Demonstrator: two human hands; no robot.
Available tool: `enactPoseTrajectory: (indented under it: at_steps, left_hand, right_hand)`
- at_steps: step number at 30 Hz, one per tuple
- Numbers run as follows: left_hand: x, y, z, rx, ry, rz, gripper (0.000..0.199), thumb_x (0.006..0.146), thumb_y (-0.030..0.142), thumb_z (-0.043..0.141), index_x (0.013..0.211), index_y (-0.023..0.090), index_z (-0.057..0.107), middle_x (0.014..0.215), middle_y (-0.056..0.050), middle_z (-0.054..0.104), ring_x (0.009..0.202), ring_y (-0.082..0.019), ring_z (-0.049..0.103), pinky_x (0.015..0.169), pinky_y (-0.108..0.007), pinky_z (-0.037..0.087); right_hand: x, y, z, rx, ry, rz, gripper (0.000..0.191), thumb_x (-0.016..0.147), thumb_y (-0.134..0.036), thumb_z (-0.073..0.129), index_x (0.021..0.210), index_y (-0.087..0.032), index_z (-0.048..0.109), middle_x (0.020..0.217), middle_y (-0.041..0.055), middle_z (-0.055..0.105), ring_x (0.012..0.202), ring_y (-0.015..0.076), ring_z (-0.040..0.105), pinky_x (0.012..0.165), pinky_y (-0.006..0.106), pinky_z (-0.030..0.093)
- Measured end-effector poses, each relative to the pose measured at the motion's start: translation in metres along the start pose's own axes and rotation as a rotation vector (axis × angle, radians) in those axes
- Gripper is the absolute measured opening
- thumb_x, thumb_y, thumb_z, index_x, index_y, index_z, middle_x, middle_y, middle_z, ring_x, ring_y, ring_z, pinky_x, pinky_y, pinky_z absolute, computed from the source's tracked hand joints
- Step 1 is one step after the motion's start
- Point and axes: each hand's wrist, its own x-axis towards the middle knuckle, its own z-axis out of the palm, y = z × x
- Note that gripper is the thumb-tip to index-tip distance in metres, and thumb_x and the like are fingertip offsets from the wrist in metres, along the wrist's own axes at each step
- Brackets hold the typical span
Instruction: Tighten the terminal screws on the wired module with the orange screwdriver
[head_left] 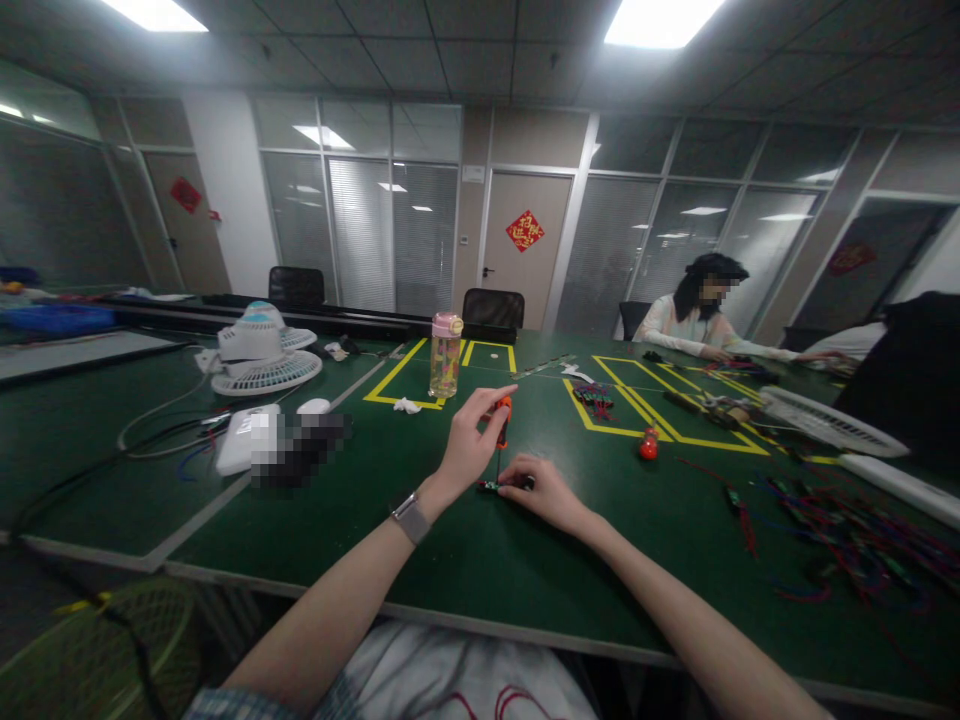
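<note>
Held upright in my left hand (474, 432) is a screwdriver (503, 430) with an orange and black handle, its thin shaft pointing straight down. The tip meets a small green circuit board (489, 487) that lies on the table before me. My right hand (541, 488) pinches the right end of that board and keeps it against the tabletop. The fingers of this hand hide part of the board. A watch is on my left wrist.
A pink-lidded bottle (445, 358) stands beyond my left hand. A white fan (262, 350) is at left. To the right are a red-orange object (649, 443), wired boards (592, 400) and a tangled wire pile (847, 530). A person (697, 310) sits across at right.
</note>
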Motion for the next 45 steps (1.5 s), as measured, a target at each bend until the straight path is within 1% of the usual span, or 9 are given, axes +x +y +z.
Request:
enactPoseTrajectory:
  at_steps: [5,11,16,23,25,30,34,39,45]
  left_hand:
    - [0.0002,0.001,0.0,-0.002,-0.005,0.0,0.03,0.092,0.021,0.046,0.118,0.023,0.058,0.1,-0.004,0.059,0.086,-0.012,0.055,0.07,-0.021,0.047]
    - [0.0007,0.0028,-0.0009,-0.001,-0.012,-0.001,0.029,0.092,0.022,0.045,0.118,0.023,0.059,0.102,-0.005,0.06,0.087,-0.014,0.056,0.071,-0.022,0.048]
    - [-0.0004,0.0004,0.0004,-0.03,0.004,-0.003,0.033,0.091,0.021,0.047,0.123,0.023,0.053,0.106,-0.005,0.061,0.09,-0.014,0.058,0.082,-0.028,0.049]
    - [-0.0013,0.0032,0.0012,0.004,0.036,0.033,0.021,0.086,0.026,0.057,0.106,0.022,0.063,0.097,-0.005,0.057,0.089,-0.015,0.056,0.072,-0.025,0.051]
    - [-0.0017,0.0048,0.0007,0.002,0.008,0.019,0.023,0.087,0.026,0.056,0.109,0.023,0.062,0.099,-0.005,0.056,0.09,-0.015,0.056,0.072,-0.024,0.05]
    - [-0.0034,0.004,0.0013,-0.089,-0.102,-0.029,0.033,0.094,0.023,0.039,0.124,0.023,0.054,0.112,-0.007,0.059,0.095,-0.016,0.059,0.078,-0.027,0.05]
    - [-0.0036,0.0011,0.0031,-0.068,-0.055,-0.017,0.032,0.092,0.024,0.044,0.123,0.022,0.054,0.102,-0.006,0.06,0.086,-0.014,0.059,0.073,-0.025,0.05]
    - [-0.003,0.0018,0.0017,0.03,0.009,0.025,0.029,0.086,0.023,0.055,0.115,0.025,0.06,0.094,-0.003,0.055,0.084,-0.013,0.053,0.071,-0.023,0.048]
    - [-0.0039,0.002,0.002,-0.073,-0.049,-0.049,0.033,0.094,0.025,0.04,0.126,0.023,0.051,0.104,-0.006,0.057,0.087,-0.013,0.058,0.075,-0.025,0.05]
  right_hand:
    - [0.0012,0.0051,0.0018,-0.003,-0.013,0.006,0.017,0.069,-0.018,0.072,0.086,-0.015,0.071,0.079,0.0022,0.062,0.067,0.0128,0.057,0.064,0.024,0.046]
    - [0.0005,0.0011,-0.0012,-0.006,-0.021,0.017,0.009,0.073,-0.019,0.069,0.081,-0.016,0.073,0.079,0.0039,0.064,0.07,0.0143,0.058,0.067,0.026,0.047]
    - [0.0005,-0.0019,-0.0025,-0.007,-0.009,0.002,0.009,0.075,-0.021,0.068,0.081,-0.016,0.074,0.079,0.0044,0.065,0.07,0.015,0.059,0.068,0.026,0.046]
    - [0.0005,-0.0035,-0.0033,-0.016,-0.006,0.007,0.008,0.075,-0.02,0.068,0.079,-0.017,0.074,0.079,0.0044,0.066,0.071,0.0153,0.06,0.068,0.026,0.046]
    - [0.0007,-0.0033,-0.003,-0.021,-0.005,0.001,0.008,0.075,-0.019,0.068,0.078,-0.016,0.074,0.079,0.0045,0.066,0.07,0.0151,0.06,0.067,0.026,0.046]
    - [0.0015,-0.0017,-0.0006,-0.033,0.011,-0.025,0.007,0.074,-0.016,0.068,0.076,-0.015,0.074,0.078,0.0053,0.067,0.07,0.0154,0.061,0.068,0.026,0.047]
    - [0.0015,-0.0014,0.0011,-0.039,0.02,-0.027,0.007,0.074,-0.017,0.068,0.076,-0.015,0.074,0.078,0.0052,0.067,0.069,0.0151,0.061,0.068,0.026,0.047]
    - [0.0018,-0.0013,0.0018,-0.058,0.028,-0.03,0.008,0.074,-0.019,0.068,0.078,-0.017,0.075,0.078,0.0042,0.066,0.068,0.0142,0.06,0.066,0.026,0.047]
    - [0.0016,0.002,0.0037,-0.054,0.022,-0.041,0.009,0.075,-0.018,0.067,0.077,-0.016,0.075,0.076,0.0046,0.065,0.066,0.0139,0.058,0.064,0.025,0.047]
